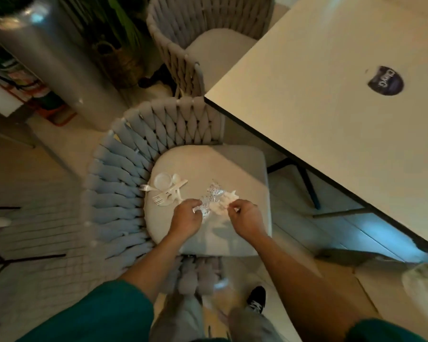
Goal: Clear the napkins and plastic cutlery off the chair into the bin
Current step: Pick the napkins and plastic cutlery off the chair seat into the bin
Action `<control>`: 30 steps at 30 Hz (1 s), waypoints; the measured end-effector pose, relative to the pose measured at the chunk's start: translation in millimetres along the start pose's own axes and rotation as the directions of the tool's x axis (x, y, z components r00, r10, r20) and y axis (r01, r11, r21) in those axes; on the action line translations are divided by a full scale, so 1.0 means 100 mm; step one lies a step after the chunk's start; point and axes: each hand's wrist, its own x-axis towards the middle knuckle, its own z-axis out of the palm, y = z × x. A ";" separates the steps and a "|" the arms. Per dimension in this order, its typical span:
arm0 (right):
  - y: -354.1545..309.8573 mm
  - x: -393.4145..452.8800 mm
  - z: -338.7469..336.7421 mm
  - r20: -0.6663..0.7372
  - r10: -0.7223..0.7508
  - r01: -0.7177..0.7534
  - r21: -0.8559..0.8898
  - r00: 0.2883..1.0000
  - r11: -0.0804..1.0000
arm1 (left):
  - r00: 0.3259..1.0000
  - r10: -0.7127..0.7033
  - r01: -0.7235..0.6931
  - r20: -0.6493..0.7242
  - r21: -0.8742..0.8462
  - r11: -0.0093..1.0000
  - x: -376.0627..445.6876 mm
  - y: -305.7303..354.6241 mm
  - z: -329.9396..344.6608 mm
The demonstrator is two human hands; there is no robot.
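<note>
Both hands curl tight: left hand (187, 218) pinches patterned napkin (211, 197), right hand (245, 218) white napkin (224, 206).

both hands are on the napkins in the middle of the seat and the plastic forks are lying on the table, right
Not quite. The head view shows the plastic forks lying on the chair seat, left of the napkins, not on the table. The left hand and right hand are on the napkins.
</note>
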 end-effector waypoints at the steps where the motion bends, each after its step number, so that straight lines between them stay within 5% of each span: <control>1: 0.09 -0.12 -0.12 -0.005 -0.001 0.001 0.009 1.000 1.000 | 1.000 0.027 -0.027 -0.011 0.008 1.000 -0.12 0.10 0.08; 7: 0.73 -0.73 -0.73 -0.057 -0.008 0.009 0.008 0.998 1.000 | 0.982 0.171 -0.164 -0.087 0.077 0.983 -0.69 0.67 0.49; 14: 1.48 -1.30 -1.33 -0.215 0.148 -0.115 0.159 0.965 0.981 | 0.974 0.228 -0.227 0.003 0.071 0.971 -1.14 1.27 0.97; 24: 2.41 -1.95 -1.98 -0.392 0.453 -0.293 0.403 0.801 0.867 | 0.856 0.326 -0.387 0.401 0.080 0.919 -1.41 2.02 1.93; 30: 3.14 -2.41 -2.35 -0.470 0.617 -0.364 0.522 0.631 0.771 | 0.698 0.365 -0.480 0.616 0.025 0.877 -1.72 2.49 2.73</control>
